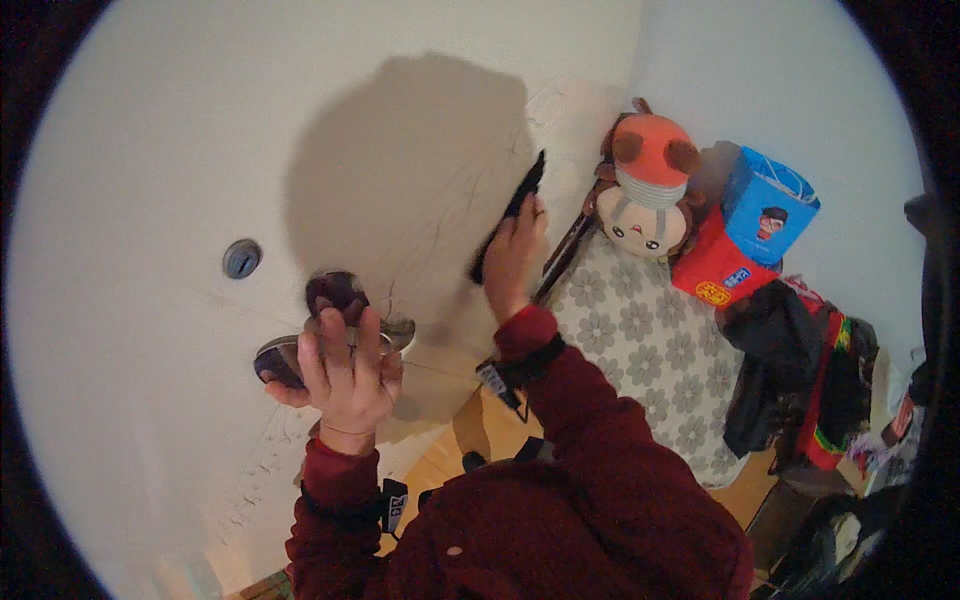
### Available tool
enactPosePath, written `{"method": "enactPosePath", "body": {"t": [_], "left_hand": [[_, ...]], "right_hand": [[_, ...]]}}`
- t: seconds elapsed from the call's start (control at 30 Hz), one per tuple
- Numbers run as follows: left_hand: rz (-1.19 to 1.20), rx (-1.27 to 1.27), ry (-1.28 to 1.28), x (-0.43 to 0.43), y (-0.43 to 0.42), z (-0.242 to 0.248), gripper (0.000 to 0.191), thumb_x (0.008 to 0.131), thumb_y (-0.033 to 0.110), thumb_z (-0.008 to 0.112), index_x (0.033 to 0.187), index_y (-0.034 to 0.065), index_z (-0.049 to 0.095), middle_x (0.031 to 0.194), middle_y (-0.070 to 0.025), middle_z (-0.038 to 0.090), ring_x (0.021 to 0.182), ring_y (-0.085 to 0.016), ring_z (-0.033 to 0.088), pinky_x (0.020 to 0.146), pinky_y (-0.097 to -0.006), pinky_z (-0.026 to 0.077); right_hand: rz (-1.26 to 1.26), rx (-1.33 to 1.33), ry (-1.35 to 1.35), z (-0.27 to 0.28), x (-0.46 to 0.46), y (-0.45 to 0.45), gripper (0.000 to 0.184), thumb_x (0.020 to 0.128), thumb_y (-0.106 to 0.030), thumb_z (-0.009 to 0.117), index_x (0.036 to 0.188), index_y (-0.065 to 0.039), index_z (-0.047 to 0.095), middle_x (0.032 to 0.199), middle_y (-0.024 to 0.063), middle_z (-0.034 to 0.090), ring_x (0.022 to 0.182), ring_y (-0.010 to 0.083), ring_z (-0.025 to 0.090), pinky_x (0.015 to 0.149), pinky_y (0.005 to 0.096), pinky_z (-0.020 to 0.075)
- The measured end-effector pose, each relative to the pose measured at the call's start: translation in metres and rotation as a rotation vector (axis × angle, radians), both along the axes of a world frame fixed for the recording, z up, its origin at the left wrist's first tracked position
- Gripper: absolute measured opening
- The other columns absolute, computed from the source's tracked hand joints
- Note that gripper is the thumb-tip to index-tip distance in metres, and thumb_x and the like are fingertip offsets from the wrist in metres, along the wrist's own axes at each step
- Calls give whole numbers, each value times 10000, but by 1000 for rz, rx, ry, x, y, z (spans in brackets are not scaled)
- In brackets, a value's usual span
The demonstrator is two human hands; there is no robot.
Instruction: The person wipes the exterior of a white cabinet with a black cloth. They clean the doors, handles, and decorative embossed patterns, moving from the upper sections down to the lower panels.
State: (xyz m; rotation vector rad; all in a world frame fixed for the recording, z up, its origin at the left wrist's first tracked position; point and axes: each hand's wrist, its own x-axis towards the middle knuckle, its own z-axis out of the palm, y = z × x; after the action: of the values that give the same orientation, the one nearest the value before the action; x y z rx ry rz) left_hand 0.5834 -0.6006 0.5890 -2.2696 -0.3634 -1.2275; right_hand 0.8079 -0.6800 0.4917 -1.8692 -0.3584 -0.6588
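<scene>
Several dark, glossy rounded parts (337,292) lie around the fingers of my left hand (349,375), over a pale surface. My left fingertips overlap the upper part, and another sits beside the lower fingers; whether the hand grips them or only touches them is unclear. My right hand (514,259) holds a thin, long black object (531,180) slantwise against the same surface. The object's exact kind cannot be told. Faint dark scribbles (469,195) mark the surface between the hands.
A round metal fitting (242,259) is at left on the pale surface. At right, a flower-patterned cover (637,330) bears a plush toy (649,180). Beside it are a blue bag (772,206), a red bag (724,262) and dark clothing (772,345). Wooden flooring (442,461) shows below.
</scene>
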Motion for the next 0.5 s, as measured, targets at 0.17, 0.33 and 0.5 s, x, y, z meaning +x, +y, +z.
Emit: {"method": "enactPosePath", "body": {"t": [0.17, 0.33, 0.5], "left_hand": [[-40, -8, 16, 2, -7, 8, 417, 929, 438, 378, 1196, 223, 615, 1342, -66, 505, 1299, -270, 355, 1088, -528, -62], [-72, -6, 27, 2, -10, 3, 409, 939, 428, 364, 1187, 226, 619, 1350, -52, 499, 1306, -268, 359, 1084, -538, -76], [-54, -7, 73, -3, -9, -11, 377, 929, 402, 400, 1167, 221, 629, 1348, -57, 502, 1316, -279, 348, 1080, -548, -84]], "right_hand": [[98, -73, -77, -3, -109, 5, 533, 813, 27, 477, 1334, 47, 361, 1349, 271, 373, 1187, 447, 390, 1001, 489, 306], [322, 47, 103, -20, -168, -3, 509, 824, 22, 463, 1326, 26, 378, 1385, 247, 348, 1212, 447, 354, 1030, 502, 269], [246, 60, 23, -32, -144, 1, 517, 805, 61, 464, 1315, 35, 382, 1400, 232, 334, 1209, 424, 361, 1028, 474, 276]]}}
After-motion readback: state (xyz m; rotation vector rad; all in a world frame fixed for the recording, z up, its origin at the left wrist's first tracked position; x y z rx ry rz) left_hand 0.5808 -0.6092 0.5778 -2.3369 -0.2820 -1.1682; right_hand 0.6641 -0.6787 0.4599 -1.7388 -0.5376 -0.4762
